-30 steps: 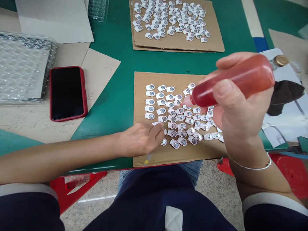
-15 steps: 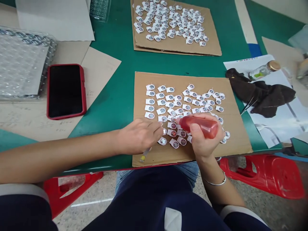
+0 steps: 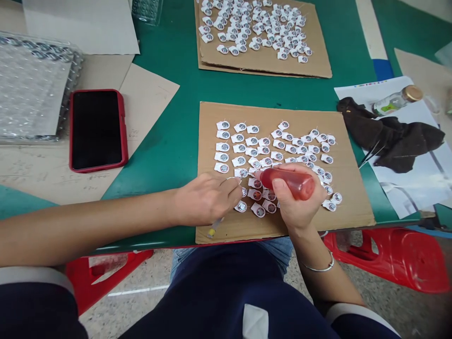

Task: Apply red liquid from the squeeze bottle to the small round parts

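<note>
My right hand [image 3: 298, 202] grips a small squeeze bottle of red liquid [image 3: 287, 181], its nozzle pointing left and down at the small white-tabbed round parts [image 3: 278, 153] laid in rows on a brown cardboard sheet [image 3: 219, 226]. My left hand [image 3: 208, 197] rests on the sheet's left part, fingers closed around a thin stick tool with a yellow end [image 3: 213, 230], its tip at the parts beside the nozzle. A few parts near the nozzle show red centres.
A second cardboard sheet [image 3: 318, 66] with several more parts lies at the back. A red-cased phone [image 3: 96, 129] and bubble-wrap tray [image 3: 31, 84] lie left. A dark cloth [image 3: 391, 136], tweezers and a small gold-capped bottle [image 3: 397, 100] sit right. Red stools stand below.
My right hand has brought the red bottle down from near the camera to the parts on the sheet. My left hand has stayed in place with the stick.
</note>
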Demonstrator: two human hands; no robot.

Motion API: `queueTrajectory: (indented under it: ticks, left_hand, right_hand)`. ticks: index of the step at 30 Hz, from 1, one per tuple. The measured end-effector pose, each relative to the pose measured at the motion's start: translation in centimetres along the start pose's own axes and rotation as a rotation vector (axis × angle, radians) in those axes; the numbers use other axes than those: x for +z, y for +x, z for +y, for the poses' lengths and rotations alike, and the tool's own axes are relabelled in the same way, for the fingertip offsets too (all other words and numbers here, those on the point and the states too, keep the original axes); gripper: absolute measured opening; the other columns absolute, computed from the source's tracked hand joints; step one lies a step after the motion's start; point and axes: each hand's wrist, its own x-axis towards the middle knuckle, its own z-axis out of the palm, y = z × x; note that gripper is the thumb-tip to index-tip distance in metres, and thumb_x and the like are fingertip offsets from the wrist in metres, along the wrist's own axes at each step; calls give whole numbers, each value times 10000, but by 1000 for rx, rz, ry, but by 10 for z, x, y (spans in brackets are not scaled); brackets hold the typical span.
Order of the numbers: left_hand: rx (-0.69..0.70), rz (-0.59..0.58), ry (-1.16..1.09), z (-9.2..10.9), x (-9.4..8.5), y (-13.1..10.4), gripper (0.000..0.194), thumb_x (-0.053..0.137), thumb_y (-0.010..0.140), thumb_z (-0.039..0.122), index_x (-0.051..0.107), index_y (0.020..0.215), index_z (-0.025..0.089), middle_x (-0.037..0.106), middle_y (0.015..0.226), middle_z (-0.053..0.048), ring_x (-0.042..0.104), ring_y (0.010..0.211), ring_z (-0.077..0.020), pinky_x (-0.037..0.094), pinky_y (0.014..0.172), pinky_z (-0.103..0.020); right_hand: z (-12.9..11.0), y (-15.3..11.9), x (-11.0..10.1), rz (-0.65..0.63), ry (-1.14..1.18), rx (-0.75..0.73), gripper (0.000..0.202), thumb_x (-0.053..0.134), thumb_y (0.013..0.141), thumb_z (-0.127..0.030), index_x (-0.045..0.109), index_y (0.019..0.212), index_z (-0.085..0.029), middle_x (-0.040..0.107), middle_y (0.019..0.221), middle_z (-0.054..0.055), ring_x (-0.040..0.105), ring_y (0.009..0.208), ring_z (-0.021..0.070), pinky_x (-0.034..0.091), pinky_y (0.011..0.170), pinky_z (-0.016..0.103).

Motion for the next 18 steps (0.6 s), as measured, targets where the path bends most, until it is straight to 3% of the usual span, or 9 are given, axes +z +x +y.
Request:
queueTrajectory:
  ticks: [10,18]
  left_hand:
    - [0,-54,30,0,-2,0,202,323,830,104,512,765,128,607,754,-65,573,669,-122,519,656,-252]
    - [20,-11,38,0,0,0,196,337,837,105,512,753,124,606,752,-66,578,654,-123,516,644,-249]
  right_hand:
    - [-1,2,1,-12,-41,-17,243,675,631,-292,589,838,-198,631,796,10,594,726,146,495,671,339]
    - [0,1,0,-27,-6,-36,225,678,639,-274,588,831,-198,622,782,13,586,717,147,484,674,350]
